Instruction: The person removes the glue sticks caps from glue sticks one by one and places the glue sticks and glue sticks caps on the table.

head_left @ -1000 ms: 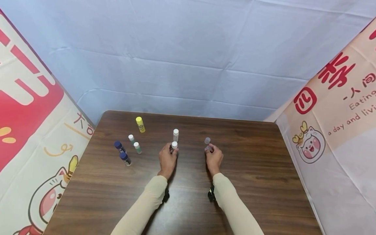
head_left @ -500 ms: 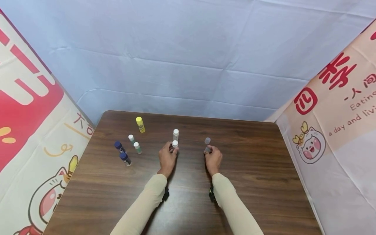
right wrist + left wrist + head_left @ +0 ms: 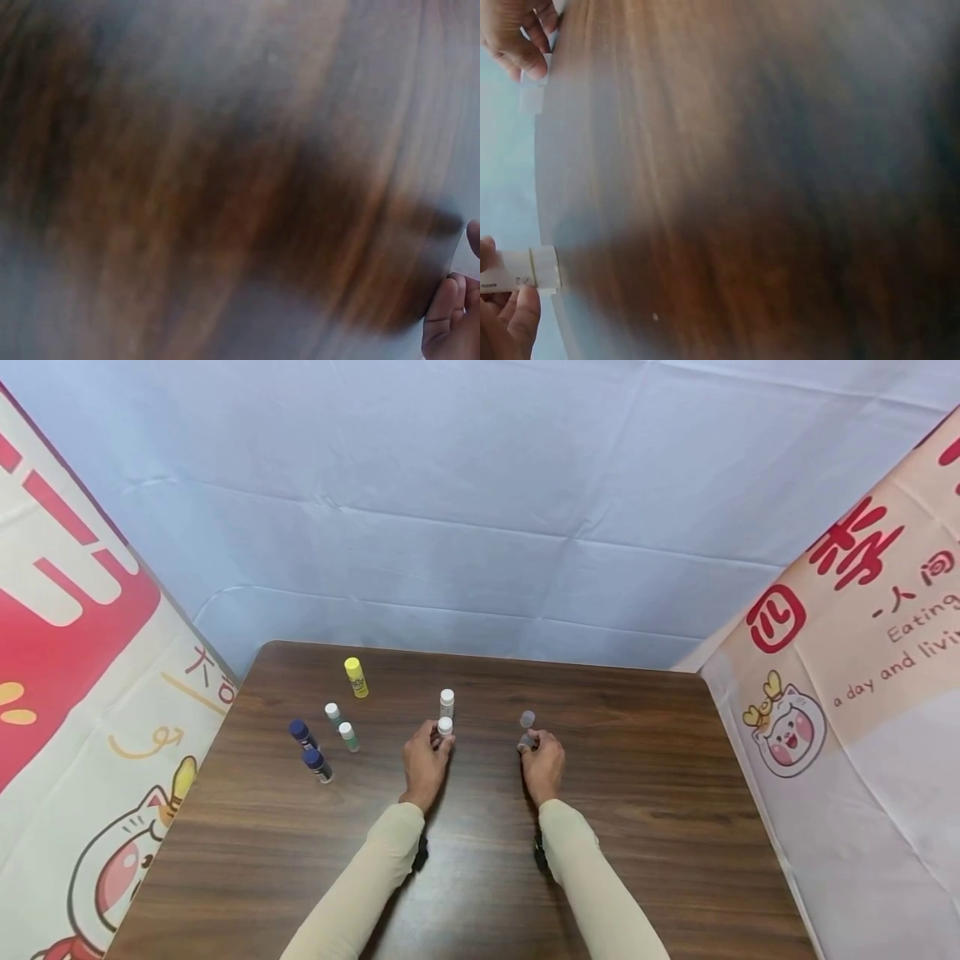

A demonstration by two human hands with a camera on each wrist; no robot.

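Observation:
My left hand (image 3: pixel 425 767) pinches a white tube with a white cap (image 3: pixel 445 727), which looks like a glue stick and stands upright. In the left wrist view, thumb and fingers sit on either side of this white tube (image 3: pixel 526 270). Just behind it is a second white tube (image 3: pixel 447 702) of the same look. To the right, my right hand (image 3: pixel 543 767) holds a small translucent piece (image 3: pixel 526 741) between thumb and fingers, partly hidden by them. A similar translucent piece (image 3: pixel 528 718) stands just beyond. The right wrist view catches only fingertips (image 3: pixel 442 311) at its edge.
On the brown wooden table (image 3: pixel 637 793), a yellow tube (image 3: pixel 356 678) stands at the back left. Nearer are two green tubes with white caps (image 3: pixel 349 737) and two dark blue tubes (image 3: pixel 317 765). Printed cloth walls (image 3: pixel 480 527) enclose the table behind and at both sides.
My right hand has shifted slightly left and nearer with the translucent piece. The left hand and its white tube have edged slightly forward. The other tubes stay put.

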